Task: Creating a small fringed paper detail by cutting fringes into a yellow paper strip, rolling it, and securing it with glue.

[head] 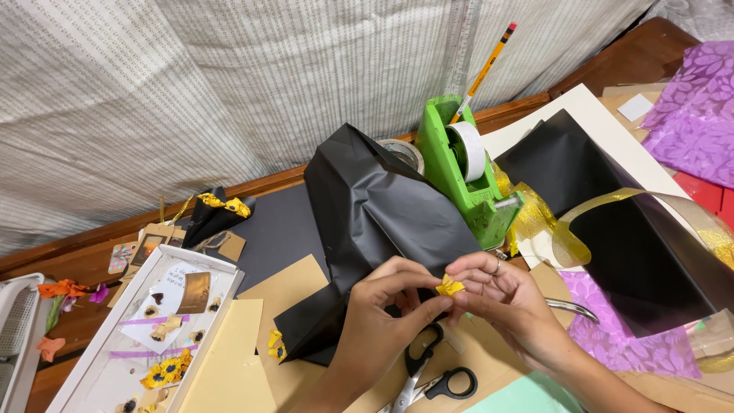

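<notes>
My left hand (382, 321) and my right hand (508, 306) meet in front of me, and the fingertips of both pinch a small yellow paper flower (449, 287). Right behind them lies a crumpled sheet of black paper (382, 206), standing up in folds. Black-handled scissors (428, 378) rest on the table just under my left hand. A ring shows on a finger of my right hand.
A green tape dispenser (459, 164) with a pencil (485, 69) stands behind the black paper. Gold ribbon (550, 229), black card (642, 252) and purple patterned paper (692, 122) lie to the right. A white tray (115, 352) of sunflower cut-outs sits at left, tan cards (245, 336) beside it.
</notes>
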